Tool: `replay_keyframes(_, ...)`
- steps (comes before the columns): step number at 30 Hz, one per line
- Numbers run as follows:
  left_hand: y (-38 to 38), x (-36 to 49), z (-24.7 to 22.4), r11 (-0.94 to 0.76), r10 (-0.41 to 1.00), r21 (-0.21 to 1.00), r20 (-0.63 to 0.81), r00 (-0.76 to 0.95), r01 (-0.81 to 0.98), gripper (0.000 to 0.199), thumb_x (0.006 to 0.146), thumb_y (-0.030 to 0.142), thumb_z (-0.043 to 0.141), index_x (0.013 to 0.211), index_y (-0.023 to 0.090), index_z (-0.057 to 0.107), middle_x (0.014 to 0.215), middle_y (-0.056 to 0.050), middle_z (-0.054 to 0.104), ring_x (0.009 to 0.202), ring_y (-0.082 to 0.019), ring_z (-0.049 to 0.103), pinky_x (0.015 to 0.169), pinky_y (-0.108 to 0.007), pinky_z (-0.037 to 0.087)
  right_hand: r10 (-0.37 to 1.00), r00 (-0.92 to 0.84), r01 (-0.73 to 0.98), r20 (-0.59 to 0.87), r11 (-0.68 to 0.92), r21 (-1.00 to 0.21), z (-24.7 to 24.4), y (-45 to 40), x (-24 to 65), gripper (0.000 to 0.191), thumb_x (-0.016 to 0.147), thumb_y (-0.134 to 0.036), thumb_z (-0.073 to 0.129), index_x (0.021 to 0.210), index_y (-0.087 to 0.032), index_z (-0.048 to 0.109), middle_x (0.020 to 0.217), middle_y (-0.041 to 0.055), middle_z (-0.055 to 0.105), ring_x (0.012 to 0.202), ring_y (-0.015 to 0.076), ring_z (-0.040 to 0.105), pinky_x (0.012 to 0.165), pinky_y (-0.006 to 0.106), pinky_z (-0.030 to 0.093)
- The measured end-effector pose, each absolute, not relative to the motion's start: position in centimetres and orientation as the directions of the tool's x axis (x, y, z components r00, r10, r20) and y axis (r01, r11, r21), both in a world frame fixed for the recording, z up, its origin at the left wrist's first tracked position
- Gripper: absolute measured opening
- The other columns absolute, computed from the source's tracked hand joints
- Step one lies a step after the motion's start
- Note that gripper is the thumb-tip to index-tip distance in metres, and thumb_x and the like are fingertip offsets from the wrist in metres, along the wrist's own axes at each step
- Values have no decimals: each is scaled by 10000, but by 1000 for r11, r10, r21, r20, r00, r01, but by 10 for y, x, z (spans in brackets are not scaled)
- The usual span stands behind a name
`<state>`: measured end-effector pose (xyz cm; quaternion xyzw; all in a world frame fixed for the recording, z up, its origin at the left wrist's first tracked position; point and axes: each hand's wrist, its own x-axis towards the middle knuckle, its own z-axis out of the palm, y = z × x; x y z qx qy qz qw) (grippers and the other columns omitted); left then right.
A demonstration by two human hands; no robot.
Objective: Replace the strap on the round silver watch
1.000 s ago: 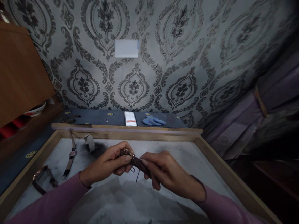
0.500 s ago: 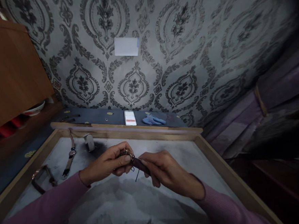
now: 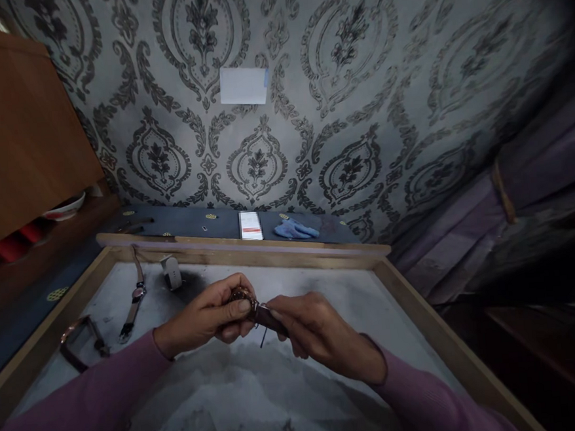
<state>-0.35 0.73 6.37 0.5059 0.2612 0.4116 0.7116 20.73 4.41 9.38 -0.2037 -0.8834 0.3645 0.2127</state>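
Note:
My left hand (image 3: 210, 316) is closed around the case of a wristwatch (image 3: 244, 297), which has a rose-gold-coloured look, with the thumb lying across it. The watch's dark brown strap (image 3: 272, 319) is pinched in my right hand (image 3: 319, 325), close to where it meets the case. A thin dark strip hangs below the strap; what it belongs to I cannot make out. Both hands are raised over the pale floor of a wooden-sided tray (image 3: 250, 244). To their left lie a watch with a light strap (image 3: 135, 305) and a brown-strapped watch (image 3: 73, 358) standing on its side.
A small white block-like object (image 3: 172, 273) stands near the tray's back left. Beyond the back rim lie a lit phone (image 3: 251, 225) and a blue cloth (image 3: 295, 229). An orange-brown cabinet (image 3: 20, 129) is at left, a purple curtain (image 3: 470, 222) at right.
My right hand has shifted very slightly left, and the strap is turned a little. Both hands keep their hold on the wristwatch. The things in the tray stay put.

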Motion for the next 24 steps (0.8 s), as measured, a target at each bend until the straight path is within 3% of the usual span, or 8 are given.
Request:
replay_keyframes(10,11,-2,60,189,849,928,9,528,-320,335,853,448,648,840,170,462,576,49,533,398,-27,285,385,-170,179,356,-841,157,409,882,-445,82,40,205,246,893,-46,305,838,-181,503,605,-19,477,466,103,374,466,228,298)
replay_keyframes(15,11,-3,64,158,872,935,18,490,-316,333,862,448,639,848,169,457,591,46,535,407,-25,297,391,-172,174,411,-814,153,411,834,-530,84,40,205,249,939,-71,335,773,-181,483,567,-49,416,444,81,361,460,212,297)
replay_keyframes(24,10,-4,65,129,867,947,36,497,-294,301,886,433,610,878,164,473,608,39,534,428,-33,301,401,-174,179,463,-789,147,404,780,-608,81,38,204,237,968,-110,369,822,-154,552,558,-52,437,431,69,404,470,206,325)
